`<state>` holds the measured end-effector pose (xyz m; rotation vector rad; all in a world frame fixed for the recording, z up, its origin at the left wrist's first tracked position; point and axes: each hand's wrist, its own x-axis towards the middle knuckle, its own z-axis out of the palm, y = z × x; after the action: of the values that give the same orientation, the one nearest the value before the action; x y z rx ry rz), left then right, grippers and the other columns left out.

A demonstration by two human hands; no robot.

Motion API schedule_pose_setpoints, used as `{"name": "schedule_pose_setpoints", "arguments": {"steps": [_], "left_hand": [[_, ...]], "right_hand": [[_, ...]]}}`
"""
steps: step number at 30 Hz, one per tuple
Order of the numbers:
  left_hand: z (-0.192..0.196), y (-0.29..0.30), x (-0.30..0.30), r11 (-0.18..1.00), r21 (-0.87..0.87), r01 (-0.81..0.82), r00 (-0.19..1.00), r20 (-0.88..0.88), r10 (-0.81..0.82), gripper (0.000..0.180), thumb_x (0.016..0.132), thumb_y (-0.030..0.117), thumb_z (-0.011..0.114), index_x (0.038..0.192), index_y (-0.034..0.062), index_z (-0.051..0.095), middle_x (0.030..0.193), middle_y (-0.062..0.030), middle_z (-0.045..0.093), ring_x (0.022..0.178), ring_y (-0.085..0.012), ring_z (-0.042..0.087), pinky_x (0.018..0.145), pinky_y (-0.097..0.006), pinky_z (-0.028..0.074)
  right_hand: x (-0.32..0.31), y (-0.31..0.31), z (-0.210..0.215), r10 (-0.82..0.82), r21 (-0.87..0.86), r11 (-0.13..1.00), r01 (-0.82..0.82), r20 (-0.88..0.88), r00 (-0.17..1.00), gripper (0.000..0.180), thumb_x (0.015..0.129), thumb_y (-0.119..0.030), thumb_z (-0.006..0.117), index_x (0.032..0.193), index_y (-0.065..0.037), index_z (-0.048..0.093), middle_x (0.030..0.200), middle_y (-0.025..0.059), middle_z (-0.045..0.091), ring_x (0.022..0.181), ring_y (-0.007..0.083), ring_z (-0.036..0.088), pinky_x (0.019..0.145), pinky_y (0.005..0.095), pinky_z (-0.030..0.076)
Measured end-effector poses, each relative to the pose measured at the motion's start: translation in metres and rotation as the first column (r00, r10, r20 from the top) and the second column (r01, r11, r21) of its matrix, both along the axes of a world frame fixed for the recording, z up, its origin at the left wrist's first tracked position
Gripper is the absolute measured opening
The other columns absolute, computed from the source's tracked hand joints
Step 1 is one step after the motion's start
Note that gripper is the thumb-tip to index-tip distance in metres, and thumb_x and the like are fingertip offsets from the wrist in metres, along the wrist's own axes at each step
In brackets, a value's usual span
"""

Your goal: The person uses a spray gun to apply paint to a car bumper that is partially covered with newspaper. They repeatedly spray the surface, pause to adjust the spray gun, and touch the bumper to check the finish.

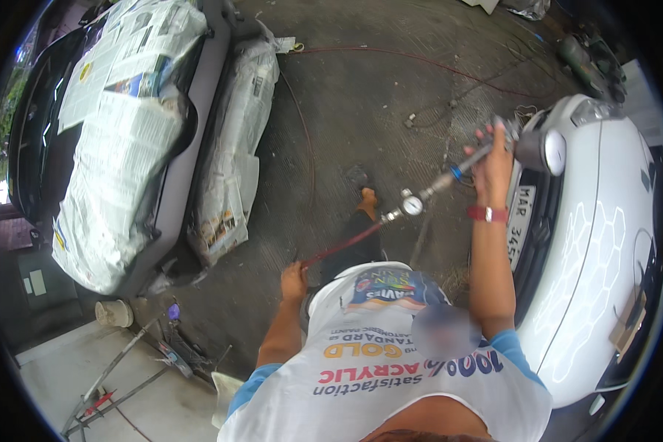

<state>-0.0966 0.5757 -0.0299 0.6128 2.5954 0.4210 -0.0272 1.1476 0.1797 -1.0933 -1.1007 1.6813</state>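
Observation:
My right hand (pixel 494 168) is wrapped round the handle of a paint spray gun (pixel 465 163), held out in front of the white car. On the gun's far right side is a dark round cup (pixel 532 151) with a pale end. Below the grip, a blue ring and metal fittings lead to a small round pressure gauge (pixel 412 205). A red air hose (pixel 350 241) runs from there toward my body. My left hand (pixel 294 281) is closed on this hose at hip height, to the lower left of the gauge.
At right stands the white car (pixel 589 258); at left, a vehicle covered in newspaper (pixel 118 169). Beside it lies a separate long part wrapped in newspaper (pixel 232 147). Another red hose (pixel 420 61) crosses the concrete floor. A bucket (pixel 114 314) and a metal stand (pixel 114 379) are lower left.

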Motion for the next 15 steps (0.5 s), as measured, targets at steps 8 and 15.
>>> {"name": "schedule_pose_setpoints", "arguments": {"steps": [8, 15], "left_hand": [[-0.006, 0.154, -0.177, 0.948, -0.311, 0.064, 0.960, 0.280, 0.026, 0.048, 0.114, 0.046, 0.047, 0.125, 0.0048, 0.068, 0.113, -0.0224, 0.077, 0.110, -0.0415, 0.074, 0.091, -0.055, 0.057], [0.028, 0.308, -0.380, 0.957, -0.269, 0.106, 0.974, 0.220, -0.046, 0.062, 0.112, 0.059, 0.039, 0.128, 0.0070, 0.068, 0.113, -0.0243, 0.077, 0.105, -0.0458, 0.074, 0.091, -0.057, 0.057]], "right_hand": [[-0.027, 0.101, -0.070, -0.372, -0.018, 0.923, 0.384, 0.209, 0.905, 0.071, 0.108, -0.029, 0.068, 0.163, -0.012, 0.027, 0.136, 0.0117, 0.051, 0.113, 0.0231, 0.059, 0.078, 0.0432, 0.064], [-0.120, 0.188, -0.065, -0.548, -0.035, 0.825, 0.564, 0.194, 0.814, 0.075, 0.107, -0.024, 0.068, 0.162, -0.010, 0.018, 0.131, 0.0132, 0.052, 0.104, 0.0231, 0.059, 0.082, 0.0454, 0.066]]}}
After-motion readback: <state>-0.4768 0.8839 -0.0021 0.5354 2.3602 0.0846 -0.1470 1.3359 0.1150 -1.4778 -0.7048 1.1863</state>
